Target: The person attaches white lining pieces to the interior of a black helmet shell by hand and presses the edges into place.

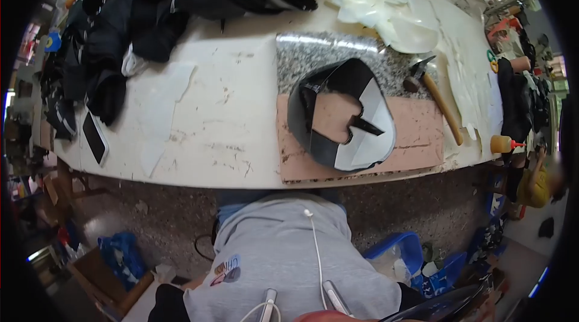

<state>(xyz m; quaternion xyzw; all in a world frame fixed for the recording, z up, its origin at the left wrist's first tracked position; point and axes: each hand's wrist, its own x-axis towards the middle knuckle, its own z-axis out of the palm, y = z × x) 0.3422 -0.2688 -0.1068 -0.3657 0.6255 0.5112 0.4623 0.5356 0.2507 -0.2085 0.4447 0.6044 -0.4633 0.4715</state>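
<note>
Neither of my hands shows in the head view. In front of me a black, grey and white stitched piece (369,120) stands as an open loop, with a narrow black tab pointing inward; I cannot tell its exact kind. Under it lies a pinkish-brown board (419,126), partly over a speckled granite slab (295,59). Right of the loop, a hammer (443,108) with a wooden handle rests with its head on the granite. Farther right, a small amber bottle with a red tip (502,144) lies near the table edge.
Black garment-like pieces (151,20) heap at the back left, and pale translucent sheets (386,5) at the back right. A phone (94,139) lies at the left edge of the white table (229,105). Another person (537,183) is at far right. A blue basin (410,249) stands on the floor.
</note>
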